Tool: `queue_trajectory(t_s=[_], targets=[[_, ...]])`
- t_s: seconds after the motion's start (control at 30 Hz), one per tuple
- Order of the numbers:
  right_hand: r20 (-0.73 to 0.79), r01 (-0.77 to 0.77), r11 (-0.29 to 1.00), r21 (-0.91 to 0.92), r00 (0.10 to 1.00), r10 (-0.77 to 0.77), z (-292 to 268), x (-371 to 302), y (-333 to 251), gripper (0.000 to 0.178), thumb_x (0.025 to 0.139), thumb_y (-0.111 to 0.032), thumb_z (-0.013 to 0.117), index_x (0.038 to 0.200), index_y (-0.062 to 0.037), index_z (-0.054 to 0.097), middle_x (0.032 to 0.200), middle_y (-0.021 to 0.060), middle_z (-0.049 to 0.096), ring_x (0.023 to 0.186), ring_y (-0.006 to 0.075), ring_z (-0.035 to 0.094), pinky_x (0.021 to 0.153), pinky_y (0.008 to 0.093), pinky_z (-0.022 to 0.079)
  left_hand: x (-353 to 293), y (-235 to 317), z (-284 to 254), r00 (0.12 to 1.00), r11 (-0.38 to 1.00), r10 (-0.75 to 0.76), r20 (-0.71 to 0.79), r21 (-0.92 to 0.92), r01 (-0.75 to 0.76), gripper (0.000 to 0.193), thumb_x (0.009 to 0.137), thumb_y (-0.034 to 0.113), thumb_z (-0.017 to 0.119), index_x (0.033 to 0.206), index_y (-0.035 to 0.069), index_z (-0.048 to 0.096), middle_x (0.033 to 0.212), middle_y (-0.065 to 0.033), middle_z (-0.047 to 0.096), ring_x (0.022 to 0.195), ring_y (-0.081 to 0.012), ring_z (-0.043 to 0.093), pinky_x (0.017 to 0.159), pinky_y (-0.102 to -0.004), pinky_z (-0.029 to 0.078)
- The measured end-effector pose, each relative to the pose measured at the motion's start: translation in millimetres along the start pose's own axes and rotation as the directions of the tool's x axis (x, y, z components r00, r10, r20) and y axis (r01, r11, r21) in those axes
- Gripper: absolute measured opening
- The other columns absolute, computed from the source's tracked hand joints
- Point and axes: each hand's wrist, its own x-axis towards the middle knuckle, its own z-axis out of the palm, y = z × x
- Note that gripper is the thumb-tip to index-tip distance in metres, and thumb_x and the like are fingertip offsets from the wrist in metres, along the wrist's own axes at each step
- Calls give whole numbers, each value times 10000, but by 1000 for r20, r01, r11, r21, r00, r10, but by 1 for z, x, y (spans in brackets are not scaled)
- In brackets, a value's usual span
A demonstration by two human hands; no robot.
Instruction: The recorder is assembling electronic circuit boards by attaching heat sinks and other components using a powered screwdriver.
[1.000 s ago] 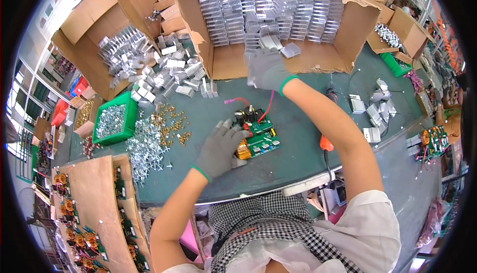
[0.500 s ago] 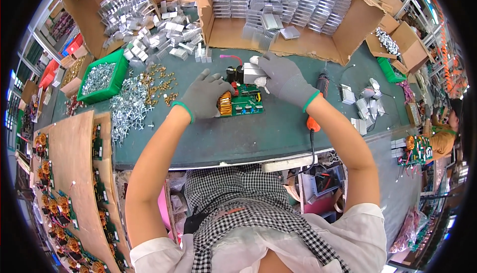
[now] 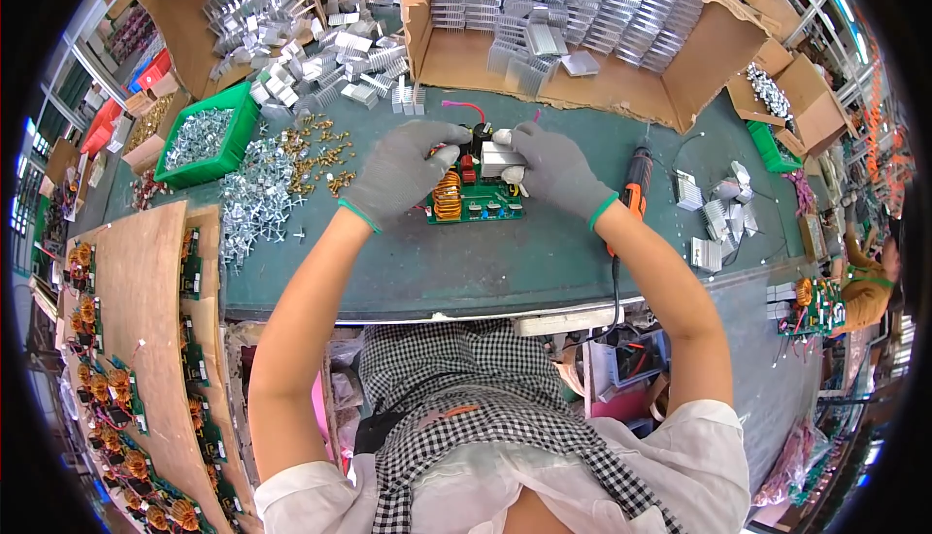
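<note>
A green circuit board (image 3: 500, 212) with a copper coil, red parts and black cylindrical parts lies on the bench between my gloved hands. My left hand (image 3: 400, 170) is at the board's left side, its fingers curled around the black parts at the far-left corner; the exact contact is partly hidden. My right hand (image 3: 561, 167) grips a silver heat sink (image 3: 499, 159) at the board's far-right part, thumb on the near side and fingers beyond. Whether the heat sink rests fully on the board cannot be made out. Both gloves are grey with green cuffs.
An orange-black power screwdriver (image 3: 636, 183) lies right of my hand, its cable running over the front edge. Loose heat sinks (image 3: 718, 218) are farther right. Leftward are a green screw bin (image 3: 238, 131), screw piles (image 3: 254, 194) and boards on plywood (image 3: 136, 291). Cardboard boxes (image 3: 582, 87) stand behind.
My left hand has moved from the coil to the board's far-left corner, its fingers now curled. My right hand keeps the heat sink at the board. The whole view has shifted slightly.
</note>
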Motion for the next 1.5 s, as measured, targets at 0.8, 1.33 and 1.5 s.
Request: queue_trajectory(t_s=[0.8, 1.33, 1.5], targets=[[-32, 26, 998, 57, 999, -24, 0, 0, -1, 529, 788, -229, 713, 1276, -113, 544, 1121, 103, 566, 942, 328, 603, 794, 429, 489, 1, -7, 35, 983, 977, 179, -30, 124, -174, 291, 879, 126, 622, 1166, 75, 626, 1042, -131, 643, 943, -332, 618, 833, -404, 493], [-9, 104, 986, -133, 994, -106, 2, -3, -9, 585, 687, -148, 719, 1198, 1, 478, 1108, 146, 508, 936, 342, 558, 816, 421, 480, 4, 14, 59, 991, 809, -21, 134, 585, -62, 512, 836, 212, 666, 1266, 43, 445, 1046, -127, 594, 886, -292, 653, 711, -406, 537], [-97, 59, 969, -241, 992, -85, 16, 0, -15, 476, 690, -149, 693, 1103, -16, 497, 1047, 132, 518, 921, 304, 562, 800, 389, 463, 9, 18, 69, 992, 751, -49, 117, 659, -41, 369, 841, 183, 632, 1132, 33, 460, 995, -130, 593, 816, -267, 672, 620, -389, 542]])
